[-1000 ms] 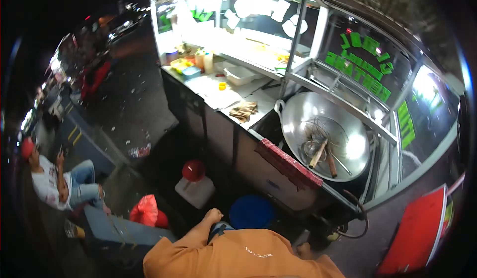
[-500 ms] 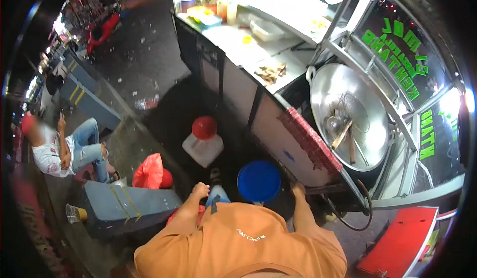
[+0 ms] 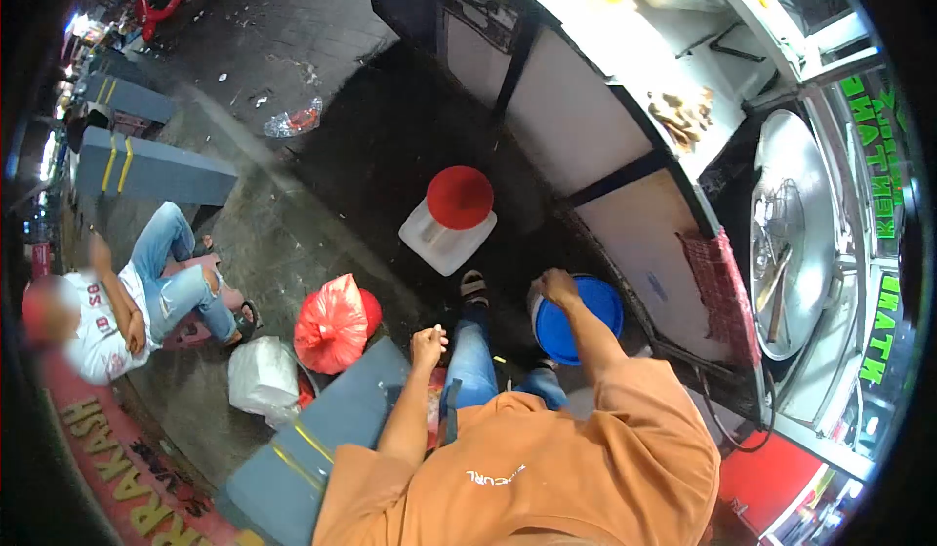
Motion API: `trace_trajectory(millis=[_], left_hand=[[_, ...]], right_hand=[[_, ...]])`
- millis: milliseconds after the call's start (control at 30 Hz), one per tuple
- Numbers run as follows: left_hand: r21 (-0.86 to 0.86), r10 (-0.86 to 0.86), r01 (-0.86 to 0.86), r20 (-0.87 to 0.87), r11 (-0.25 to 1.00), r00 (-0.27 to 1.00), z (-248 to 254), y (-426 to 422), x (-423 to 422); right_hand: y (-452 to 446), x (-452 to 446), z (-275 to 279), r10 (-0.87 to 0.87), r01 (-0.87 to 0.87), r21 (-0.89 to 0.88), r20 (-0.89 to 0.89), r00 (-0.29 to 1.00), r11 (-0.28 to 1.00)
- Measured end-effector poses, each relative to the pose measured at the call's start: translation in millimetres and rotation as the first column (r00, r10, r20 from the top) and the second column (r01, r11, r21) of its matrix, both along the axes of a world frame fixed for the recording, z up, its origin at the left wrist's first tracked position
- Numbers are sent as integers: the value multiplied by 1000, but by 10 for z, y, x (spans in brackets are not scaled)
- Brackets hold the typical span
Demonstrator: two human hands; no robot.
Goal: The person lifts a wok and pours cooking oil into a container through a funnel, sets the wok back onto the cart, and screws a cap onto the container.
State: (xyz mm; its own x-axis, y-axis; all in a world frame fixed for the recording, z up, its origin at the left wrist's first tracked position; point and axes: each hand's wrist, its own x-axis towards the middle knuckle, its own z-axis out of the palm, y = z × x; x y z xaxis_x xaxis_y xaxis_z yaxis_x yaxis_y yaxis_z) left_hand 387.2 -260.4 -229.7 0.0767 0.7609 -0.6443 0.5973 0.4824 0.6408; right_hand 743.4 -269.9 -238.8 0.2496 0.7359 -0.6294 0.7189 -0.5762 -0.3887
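My left hand (image 3: 428, 345) is raised over my thigh, its fingers curled; whether anything small is in them I cannot make out. At the upper left rim of a bucket with a blue lid (image 3: 591, 320) is my right hand (image 3: 556, 286), fingers bent down; its grip is unclear. Ahead of my feet a round red object (image 3: 460, 198) sits on a white container (image 3: 445, 239). A red plastic bag (image 3: 332, 325) and a white bag (image 3: 264, 378) lie to the left of my left hand.
A food stall (image 3: 625, 191) with a large metal wok (image 3: 795, 243) runs along the right. Grey barriers (image 3: 156, 167) stand at the left, where a seated person (image 3: 102, 317) in ripped jeans rests. Plastic litter (image 3: 294, 119) lies on the ground.
The view has turned right and down. My right hand has come forward from beside my body to the bucket's rim. My left hand stays in front of me, fingers curled.
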Motion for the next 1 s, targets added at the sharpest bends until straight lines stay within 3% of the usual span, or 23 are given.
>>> trace_trajectory(millis=[33, 67, 100, 167, 200, 300, 400, 500, 600, 700, 800, 900, 1000], left_hand=[[21, -15, 13, 110, 1000, 994, -79, 51, -69], [-183, 113, -79, 183, 980, 977, -133, 95, -122], [-258, 195, -144, 183, 955, 964, -176, 114, -167], [-409, 288, -209, 142, 888, 947, -233, 154, -287], [-439, 347, -280, 79, 853, 934, -274, 135, -336], [-500, 325, -284, -4, 818, 946, -540, -14, -623], [-541, 282, -262, -46, 799, 958, -635, -101, -776], [-530, 236, -235, -67, 815, 969, -709, -105, -832], [-529, 227, -227, -66, 818, 972, -630, 63, -710], [-492, 211, -194, -21, 848, 977, -621, 256, -565], [-480, 253, -211, 24, 852, 967, -597, 464, -403], [-445, 243, -190, 65, 875, 968, -485, 619, -264], [-444, 217, -160, 80, 882, 973, -457, 632, -177]], right_hand=[[326, -128, -59, -75, 75, -18, -5, 997, 997], [576, -220, -160, -148, 148, -39, -8, 989, 988], [796, -279, -339, -166, 168, 35, -65, 984, 985], [1179, -437, -765, -193, 226, 178, -186, 963, 958], [1341, -508, -909, -238, 267, 181, -166, 957, 947], [1792, -660, -1311, -338, 354, 220, -106, 935, 909], [2006, -749, -2034, -632, 639, 13, -133, 763, 769], [2226, -748, -1818, -708, 690, -179, -295, 642, 701], [2204, -664, -2372, -411, 410, -77, -9, 911, 909], [2346, -729, -1766, -415, 395, 159, 113, 903, 905], [2312, -627, -1806, -349, 355, -51, 94, 932, 933], [2320, -635, -1832, -439, 441, 51, -45, 897, 896], [2335, -630, -1497, -442, 432, 101, 111, 890, 896]])
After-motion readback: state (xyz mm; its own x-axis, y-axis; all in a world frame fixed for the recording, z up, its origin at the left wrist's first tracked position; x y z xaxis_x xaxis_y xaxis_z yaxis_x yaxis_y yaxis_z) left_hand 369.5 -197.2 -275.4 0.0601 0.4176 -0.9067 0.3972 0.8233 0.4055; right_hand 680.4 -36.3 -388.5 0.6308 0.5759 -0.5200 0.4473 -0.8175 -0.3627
